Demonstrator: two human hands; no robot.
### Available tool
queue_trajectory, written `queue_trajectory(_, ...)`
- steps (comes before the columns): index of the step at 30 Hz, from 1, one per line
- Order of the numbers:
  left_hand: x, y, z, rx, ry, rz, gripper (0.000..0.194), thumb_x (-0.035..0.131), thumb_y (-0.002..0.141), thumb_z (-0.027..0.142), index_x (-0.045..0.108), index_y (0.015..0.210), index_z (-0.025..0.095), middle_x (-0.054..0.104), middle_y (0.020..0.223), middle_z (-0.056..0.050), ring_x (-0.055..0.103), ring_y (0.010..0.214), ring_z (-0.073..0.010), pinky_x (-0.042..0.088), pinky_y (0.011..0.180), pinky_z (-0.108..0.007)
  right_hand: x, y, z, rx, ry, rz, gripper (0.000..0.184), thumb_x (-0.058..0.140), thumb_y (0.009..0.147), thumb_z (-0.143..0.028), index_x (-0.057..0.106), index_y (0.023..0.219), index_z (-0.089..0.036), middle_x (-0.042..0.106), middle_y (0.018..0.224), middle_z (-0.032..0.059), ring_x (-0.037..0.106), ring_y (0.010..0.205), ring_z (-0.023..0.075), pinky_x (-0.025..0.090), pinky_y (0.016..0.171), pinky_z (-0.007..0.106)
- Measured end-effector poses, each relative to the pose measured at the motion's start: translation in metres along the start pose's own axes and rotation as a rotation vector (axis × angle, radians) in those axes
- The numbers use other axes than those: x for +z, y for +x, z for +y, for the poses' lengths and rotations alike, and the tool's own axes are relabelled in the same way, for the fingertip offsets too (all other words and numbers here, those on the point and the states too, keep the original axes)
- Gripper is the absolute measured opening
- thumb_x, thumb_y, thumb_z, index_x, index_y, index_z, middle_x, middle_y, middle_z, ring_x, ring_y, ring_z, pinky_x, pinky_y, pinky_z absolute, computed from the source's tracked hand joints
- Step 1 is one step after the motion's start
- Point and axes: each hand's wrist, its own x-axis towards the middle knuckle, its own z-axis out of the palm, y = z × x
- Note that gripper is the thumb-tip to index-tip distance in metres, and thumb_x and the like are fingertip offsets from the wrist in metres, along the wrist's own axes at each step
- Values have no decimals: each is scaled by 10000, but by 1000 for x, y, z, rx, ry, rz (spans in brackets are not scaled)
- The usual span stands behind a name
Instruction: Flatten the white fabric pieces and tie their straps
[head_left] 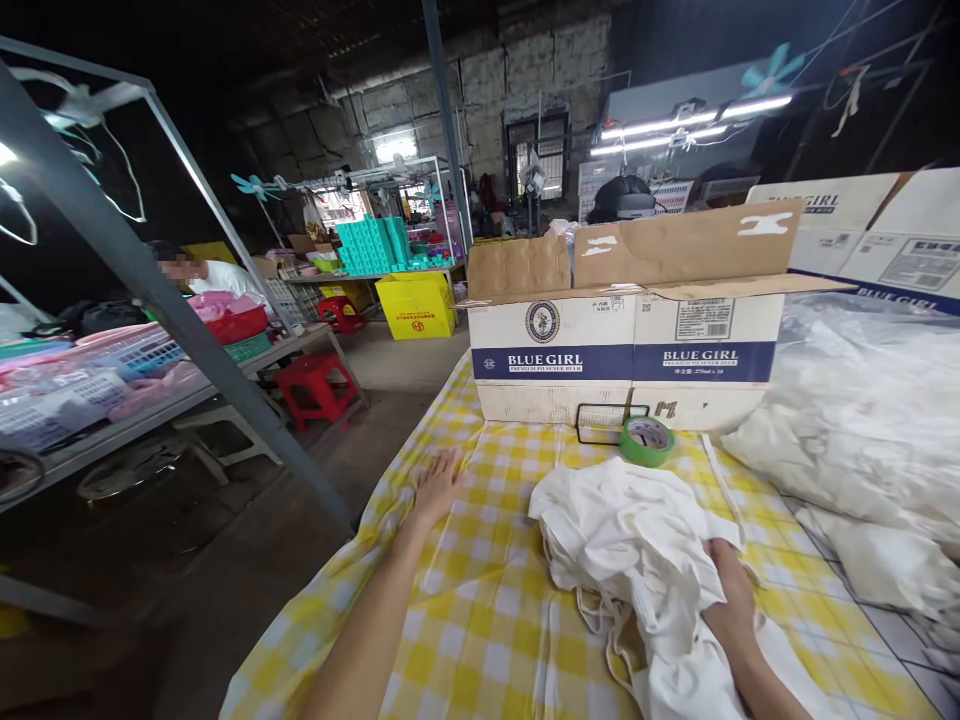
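My left hand [437,487] lies flat on a yellow-and-white checked cloth [480,560], its fingers stretched out and nothing in them. On the right, my right hand [731,595] is closed on the edge of a crumpled bundle of white fabric [626,525]. Thin white straps trail from the bundle toward me. Just behind it sits a roll of green tape [646,441], beside a black wire frame [600,424]. Part of the right hand's fingers is hidden by the fabric.
An open beer carton [555,400] stands across the far side of the table. White fabric in clear plastic [870,400] heaps up at the right. A metal post [247,400] rises at the left; beyond are red stools [316,385], a yellow box [415,305] and a seated person [225,280].
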Motion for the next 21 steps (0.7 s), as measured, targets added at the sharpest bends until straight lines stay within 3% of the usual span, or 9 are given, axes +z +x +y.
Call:
queue_trajectory(3,3,0,-5,-42,19,25,500,294,897,354,425,1326,134,368,1411,-140,176,1360,-280,78,1085,-509,1,-1,3,-8,14,-12,334,303,799,-542,338,657,-242,457,611,1,471,606,208,330,576,311)
queue_trajectory(6,-2,7,-19,-112,54,101,511,263,893,238,359,1346,21,226,1457,-200,30,1380,-290,-36,1074,-540,1,-1,5,-13,10,-14,318,310,798,-531,346,668,-243,460,621,2,474,607,207,337,584,315)
queue_trajectory(10,0,27,-17,-1,67,115,539,275,907,296,203,1424,162,171,1495,-90,49,1383,-250,-7,1084,-530,2,0,6,-46,7,5,315,332,779,-534,349,664,-242,475,643,8,472,613,206,340,581,317)
queue_trajectory(14,9,54,-10,60,64,25,504,318,903,386,332,1375,210,361,1427,-62,297,1309,-226,141,1081,-467,2,0,6,-41,29,-7,320,334,779,-533,363,665,-235,481,622,0,485,609,201,348,574,304)
queue_trajectory(17,8,71,-13,-3,97,28,482,367,883,308,425,1314,102,482,1327,-145,347,1270,-279,102,1070,-499,1,0,3,-33,30,-6,303,354,779,-517,370,680,-231,483,619,-7,489,610,194,356,583,298)
queue_trajectory(21,6,77,-10,-100,160,102,514,317,841,103,334,1315,-95,484,1250,-296,297,1282,-353,89,1044,-517,-1,0,-2,7,-5,-8,315,335,784,-521,362,661,-233,481,609,-1,489,607,200,349,575,301)
